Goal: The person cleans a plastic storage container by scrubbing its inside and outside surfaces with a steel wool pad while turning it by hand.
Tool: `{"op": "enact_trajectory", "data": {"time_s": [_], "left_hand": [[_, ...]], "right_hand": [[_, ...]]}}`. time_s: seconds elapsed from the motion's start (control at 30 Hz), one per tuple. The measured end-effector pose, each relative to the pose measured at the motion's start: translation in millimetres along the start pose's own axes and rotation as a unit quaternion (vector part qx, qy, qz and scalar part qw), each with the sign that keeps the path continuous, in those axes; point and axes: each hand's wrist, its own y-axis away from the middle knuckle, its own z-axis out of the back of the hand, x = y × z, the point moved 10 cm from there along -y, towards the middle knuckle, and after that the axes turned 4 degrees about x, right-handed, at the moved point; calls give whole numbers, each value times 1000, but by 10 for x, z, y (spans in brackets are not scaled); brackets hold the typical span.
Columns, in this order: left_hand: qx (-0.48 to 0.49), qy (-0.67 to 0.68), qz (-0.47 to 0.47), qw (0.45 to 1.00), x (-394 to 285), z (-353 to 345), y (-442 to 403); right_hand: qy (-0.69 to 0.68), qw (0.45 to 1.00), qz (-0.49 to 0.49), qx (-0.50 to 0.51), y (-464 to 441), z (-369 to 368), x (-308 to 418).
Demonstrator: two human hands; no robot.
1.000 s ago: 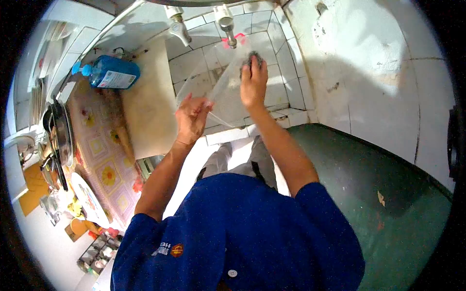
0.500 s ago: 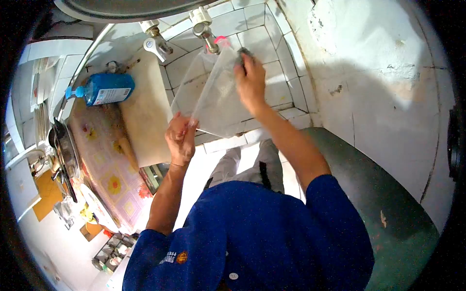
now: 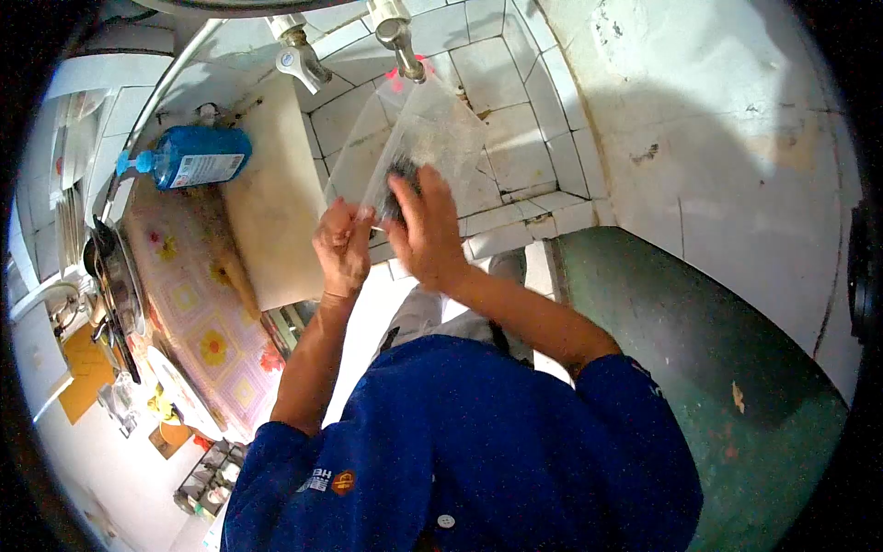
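Scrubber (image 3: 403, 172) nearer left hand (image 3: 342, 247), shirt (image 3: 469, 432) lettered "HE"

left hand (image 3: 342, 247): clear plastic piece (image 3: 445, 129) | right hand (image 3: 430, 235): dark scrubber (image 3: 402, 173)

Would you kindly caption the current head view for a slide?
Left hand holds a clear plastic piece and right hand a dark scrubber against it, over a tiled sink.
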Motion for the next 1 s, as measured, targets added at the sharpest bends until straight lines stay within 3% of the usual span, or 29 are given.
{"op": "enact_trajectory", "data": {"time_s": [0.1,0.13,0.17,0.2,0.27,0.3,0.33,0.4,0.5,0.57,0.63,0.77,0.83,0.87,0.93,0.97,1.0], "left_hand": [[17,-14,14,1000,39,28,8],[19,-16,16,1000,15,38,16],[19,-5,31,999,13,37,11],[20,7,46,999,27,24,22],[8,29,46,998,48,26,60],[-6,51,46,998,68,56,81],[-6,47,49,998,57,79,79],[31,-58,-20,998,-167,73,75],[55,-48,-26,997,-187,11,52],[64,-45,-38,996,-233,-56,63],[24,36,55,998,-67,-47,91],[33,22,66,997,108,21,148],[43,8,77,996,153,51,152],[56,-15,49,997,122,70,127],[-14,25,60,998,-42,94,92],[-14,26,59,998,-57,96,104],[-22,28,68,997,-44,115,115]], "right_hand": [[15,1000,5,1,-86,11,-82],[19,998,6,-55,-241,98,-251],[-5,995,-102,-18,-488,123,-596],[73,988,-57,-123,-642,316,-758],[31,976,-194,-97,-780,371,-1516],[-46,966,-253,-32,-729,212,-1997],[-111,941,-317,-39,-617,283,-2069],[-124,942,-305,-70,-426,437,-1944],[-115,954,-247,-127,-207,506,-1858],[39,986,-87,-138,-193,613,-1185],[59,993,-72,-75,-51,404,-720],[53,996,56,33,211,154,50],[82,996,35,-11,27,217,-230],[21,999,6,-45,-163,340,-510],[31,989,-5,-145,-435,546,-1083],[35,985,-83,-145,-482,540,-1548],[-163,960,-201,-108,-491,464,-1948]]}}
